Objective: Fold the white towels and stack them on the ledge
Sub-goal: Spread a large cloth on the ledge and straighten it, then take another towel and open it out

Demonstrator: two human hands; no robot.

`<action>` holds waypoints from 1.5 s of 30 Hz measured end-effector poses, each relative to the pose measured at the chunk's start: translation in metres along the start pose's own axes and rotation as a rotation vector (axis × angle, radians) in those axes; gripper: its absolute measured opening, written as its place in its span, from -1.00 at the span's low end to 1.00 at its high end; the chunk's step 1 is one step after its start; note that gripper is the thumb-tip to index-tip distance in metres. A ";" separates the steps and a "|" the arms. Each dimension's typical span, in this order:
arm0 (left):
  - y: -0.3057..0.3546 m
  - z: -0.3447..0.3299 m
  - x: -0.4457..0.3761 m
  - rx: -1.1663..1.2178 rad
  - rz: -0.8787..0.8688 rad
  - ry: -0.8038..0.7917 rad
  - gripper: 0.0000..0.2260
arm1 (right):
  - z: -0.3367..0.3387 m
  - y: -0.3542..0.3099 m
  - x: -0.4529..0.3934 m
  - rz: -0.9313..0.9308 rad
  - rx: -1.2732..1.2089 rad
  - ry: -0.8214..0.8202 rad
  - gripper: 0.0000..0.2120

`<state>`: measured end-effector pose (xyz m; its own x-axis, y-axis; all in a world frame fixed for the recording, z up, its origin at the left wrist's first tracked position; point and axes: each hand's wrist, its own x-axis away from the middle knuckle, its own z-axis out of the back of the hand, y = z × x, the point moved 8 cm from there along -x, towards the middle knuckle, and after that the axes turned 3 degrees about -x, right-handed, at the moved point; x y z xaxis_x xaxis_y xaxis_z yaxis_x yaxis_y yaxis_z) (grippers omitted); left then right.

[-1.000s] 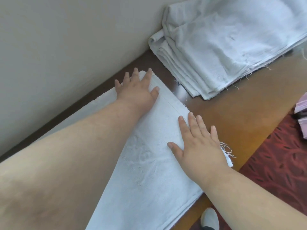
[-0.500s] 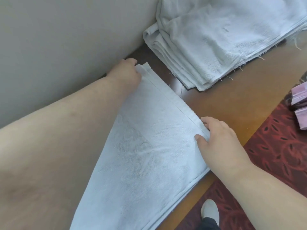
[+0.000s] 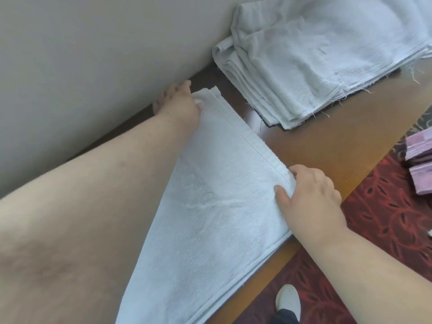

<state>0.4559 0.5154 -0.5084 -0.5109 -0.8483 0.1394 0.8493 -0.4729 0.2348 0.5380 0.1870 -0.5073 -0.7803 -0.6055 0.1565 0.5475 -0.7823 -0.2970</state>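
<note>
- A white towel [image 3: 217,206] lies flat on the brown wooden ledge [image 3: 327,146], folded into a long strip with several layers showing along its edges.
- Its surface is a fine terry weave with a faint raised pattern pressed into the middle, and a stitched hem line runs close to its far short end.
- A few soft creases fan out across the towel from near the right hand.
- The left hand [image 3: 180,104] sits at the towel's far corner, the one nearest the pale wall [image 3: 93,54]; its fingers curl under the layered edge while the thumb presses on top, so it pinches that corner.
- The right hand [image 3: 313,197] holds the towel's other far corner, on the side away from the wall; the thumb lies on the cloth and the fingers are curled over the edge, gripping the layers.
- Beyond the towel's far end, and apart from it, a stack of folded white towels [image 3: 315,59] rests on the same ledge against the wall, with frayed threads hanging from its edges.
- On the side of the towel away from the wall, below the ledge, there is red patterned carpet [image 3: 385,230], a white shoe [image 3: 287,300], and some pink bundles [image 3: 420,164] at the edge of view.
</note>
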 end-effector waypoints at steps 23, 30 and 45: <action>-0.265 -0.033 0.486 -0.024 0.753 -0.031 -0.43 | -0.096 -0.146 0.189 0.961 0.317 -0.464 -0.26; -0.270 -0.019 0.513 0.041 0.737 0.122 -0.53 | -0.112 -0.251 0.263 1.185 0.182 -0.553 -0.41; -0.359 0.005 0.515 0.537 0.931 0.230 -0.44 | -0.200 -0.518 0.283 0.945 0.038 -0.475 -0.37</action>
<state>-0.1131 0.2493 -0.5165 0.3841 -0.8698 0.3098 0.6921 0.4933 0.5269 -0.0266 0.4505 -0.4971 0.1617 -0.9592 0.2318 0.8860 0.0377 -0.4622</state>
